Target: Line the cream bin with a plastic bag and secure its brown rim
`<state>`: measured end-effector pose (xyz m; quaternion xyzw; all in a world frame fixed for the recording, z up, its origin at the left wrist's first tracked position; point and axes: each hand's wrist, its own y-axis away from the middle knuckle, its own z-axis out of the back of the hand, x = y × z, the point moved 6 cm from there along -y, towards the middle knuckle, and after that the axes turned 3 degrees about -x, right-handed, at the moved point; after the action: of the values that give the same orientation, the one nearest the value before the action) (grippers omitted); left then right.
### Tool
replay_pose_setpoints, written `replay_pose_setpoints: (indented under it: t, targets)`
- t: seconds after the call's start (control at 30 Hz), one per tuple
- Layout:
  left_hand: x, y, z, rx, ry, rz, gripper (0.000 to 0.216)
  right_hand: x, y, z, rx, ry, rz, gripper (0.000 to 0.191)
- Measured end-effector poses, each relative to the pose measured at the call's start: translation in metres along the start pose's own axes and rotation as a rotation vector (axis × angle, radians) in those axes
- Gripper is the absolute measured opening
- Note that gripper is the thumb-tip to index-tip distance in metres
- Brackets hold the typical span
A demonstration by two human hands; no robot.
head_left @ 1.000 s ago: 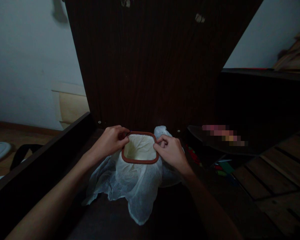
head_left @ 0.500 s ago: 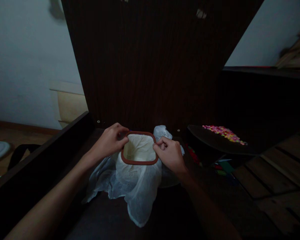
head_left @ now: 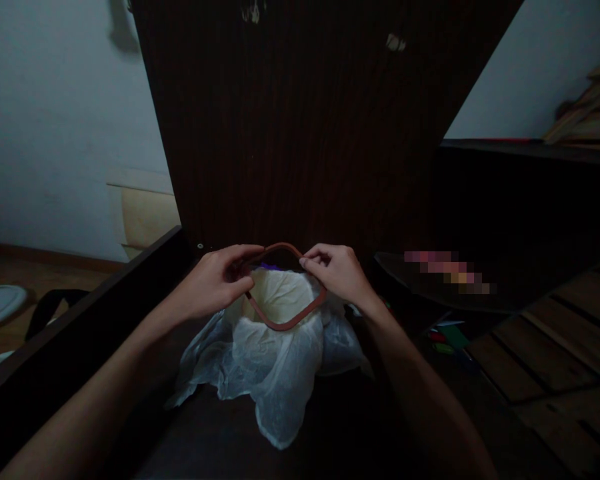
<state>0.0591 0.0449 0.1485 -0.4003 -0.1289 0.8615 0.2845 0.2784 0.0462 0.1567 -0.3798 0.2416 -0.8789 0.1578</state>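
A brown rounded-square rim ring (head_left: 282, 326) is held tilted over a small bin lined with a thin white plastic bag (head_left: 280, 373). The ring's far edge stands up off the bin, while its near edge is low at the bag's front. My left hand (head_left: 207, 280) grips the ring's left side between thumb and fingers. At its right side, my right hand (head_left: 340, 270) pinches the ring with thumb and forefinger. Bag folds hang over the front and sides onto the dark surface. Inside, the bag lining looks cream-coloured; the bin's own walls are covered.
Behind the bin rises a dark wooden panel (head_left: 300, 133). A low dark board (head_left: 80, 320) runs along the left. On the right, a dark shelf (head_left: 430, 293) carries a blurred pink and yellow patch (head_left: 445, 267). Small coloured items (head_left: 447, 337) lie beneath it, near wooden slats (head_left: 570, 333).
The ring has come up from lying flat around the bin's mouth and is now tilted, its far edge raised. Both hands have moved with it, the right one slightly up.
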Motion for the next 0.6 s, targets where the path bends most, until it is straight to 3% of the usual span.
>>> replay_pose_setpoints:
  t: [0.33, 0.6]
  targets:
    - [0.007, 0.022, -0.008, 0.129, -0.141, -0.050, 0.088, -0.009, -0.014, -0.035, 0.337, -0.039, 0.165, 0.018]
    - [0.022, 0.020, -0.023, 0.230, -0.046, -0.117, 0.106, -0.010, -0.020, -0.052, 0.354, -0.082, 0.237, 0.014]
